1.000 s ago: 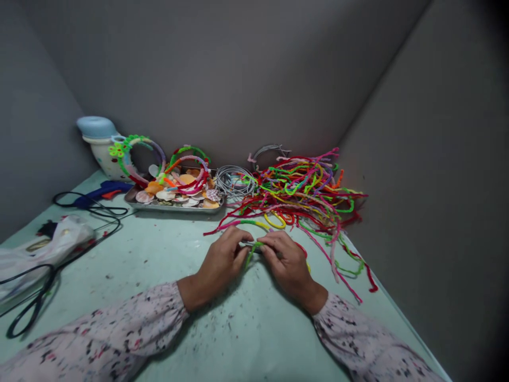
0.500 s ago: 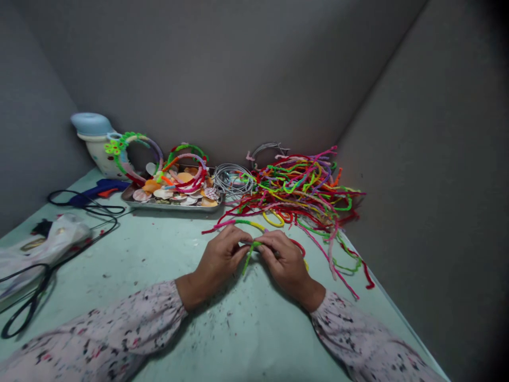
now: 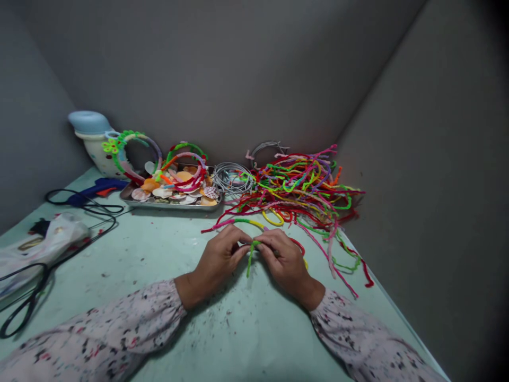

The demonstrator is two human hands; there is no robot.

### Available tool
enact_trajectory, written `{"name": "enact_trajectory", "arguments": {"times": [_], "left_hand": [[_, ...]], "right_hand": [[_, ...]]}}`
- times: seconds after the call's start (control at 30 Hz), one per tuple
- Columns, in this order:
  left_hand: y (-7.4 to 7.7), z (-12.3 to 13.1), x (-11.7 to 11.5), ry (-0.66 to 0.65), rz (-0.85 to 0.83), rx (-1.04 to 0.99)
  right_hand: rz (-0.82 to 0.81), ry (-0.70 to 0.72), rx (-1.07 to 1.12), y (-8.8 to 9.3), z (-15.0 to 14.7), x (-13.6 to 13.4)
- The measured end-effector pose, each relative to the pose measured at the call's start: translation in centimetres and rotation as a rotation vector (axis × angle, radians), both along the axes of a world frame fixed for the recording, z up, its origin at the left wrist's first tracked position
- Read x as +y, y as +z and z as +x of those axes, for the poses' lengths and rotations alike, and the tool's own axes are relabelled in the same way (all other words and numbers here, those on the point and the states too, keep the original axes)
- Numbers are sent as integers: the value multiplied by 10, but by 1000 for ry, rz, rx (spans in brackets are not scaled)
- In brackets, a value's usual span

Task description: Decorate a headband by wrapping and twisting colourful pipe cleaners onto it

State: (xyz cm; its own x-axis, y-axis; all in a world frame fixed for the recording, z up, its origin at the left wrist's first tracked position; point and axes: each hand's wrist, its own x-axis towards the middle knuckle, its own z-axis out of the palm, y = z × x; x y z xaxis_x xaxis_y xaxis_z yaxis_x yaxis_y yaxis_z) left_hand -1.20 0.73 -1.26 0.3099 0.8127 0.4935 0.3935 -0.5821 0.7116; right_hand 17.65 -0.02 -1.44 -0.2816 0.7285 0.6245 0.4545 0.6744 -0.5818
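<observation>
My left hand (image 3: 219,260) and my right hand (image 3: 283,262) meet at the middle of the pale green table (image 3: 254,323). Between their fingers is a twisted green pipe cleaner (image 3: 250,259), and its loose end hangs toward me. The gripped part is mostly hidden by my fingers. A long pink, yellow and green pipe cleaner (image 3: 238,221) curves just beyond my hands, and a red and yellow strand (image 3: 298,246) emerges behind my right hand. A large tangled pile of multicoloured pipe cleaners (image 3: 304,185) lies beyond my right hand.
A metal tray (image 3: 170,207) holds seashells and pipe-cleaner hoops (image 3: 185,159). A coil of silver wire (image 3: 233,178) sits next to it. At left are a blue glue gun (image 3: 97,185), a spotted pot (image 3: 97,159), a plastic bag (image 3: 43,244) and black scissors (image 3: 26,310). Grey walls enclose the table.
My hands stay together on the green pipe cleaner, and its loose end now hangs more nearly straight. The whole scene shifts slightly left and up in view.
</observation>
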Motion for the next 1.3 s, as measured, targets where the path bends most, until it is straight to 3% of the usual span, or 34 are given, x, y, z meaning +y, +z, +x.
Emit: {"name": "enact_trajectory", "arguments": {"times": [0.53,0.93,1.3], "left_hand": [[6,3,-4,14,-120,-54],[-1,4,-3,5,-245,-83],[6,4,-4,-17,-289,-149]], "right_hand": [[-3,-8,-49,0,1,-1],[14,-10,-45,-1,0,1],[25,0,-75,-2,0,0]]}}
